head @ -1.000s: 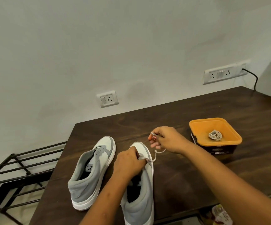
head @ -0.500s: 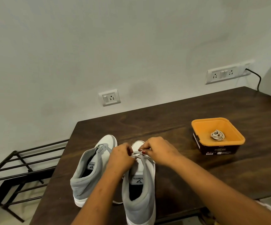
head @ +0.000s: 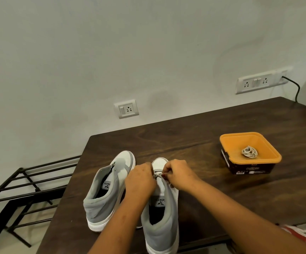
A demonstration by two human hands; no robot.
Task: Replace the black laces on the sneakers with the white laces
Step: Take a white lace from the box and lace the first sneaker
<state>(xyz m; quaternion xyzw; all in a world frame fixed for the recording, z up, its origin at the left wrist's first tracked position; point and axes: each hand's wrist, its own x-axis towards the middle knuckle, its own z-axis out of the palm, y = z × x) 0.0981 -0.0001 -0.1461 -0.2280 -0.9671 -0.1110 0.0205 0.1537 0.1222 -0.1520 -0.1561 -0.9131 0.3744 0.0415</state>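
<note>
Two sneakers stand near the table's [head: 212, 125] left front corner. Both hands meet over the right sneaker [head: 162, 213]: left hand [head: 139, 180] steadies the eyelets, right hand [head: 179, 176] pinches the white lace [head: 157, 174], presumably for threading. A spare lace [head: 249, 152] waits in the orange box [head: 227, 142].

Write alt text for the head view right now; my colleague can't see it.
Both hands, left hand and right hand, work a white lace near the toe of the right sneaker on a dark table. An unlaced left sneaker sits beside it; an orange tub holds another coiled lace.
</note>
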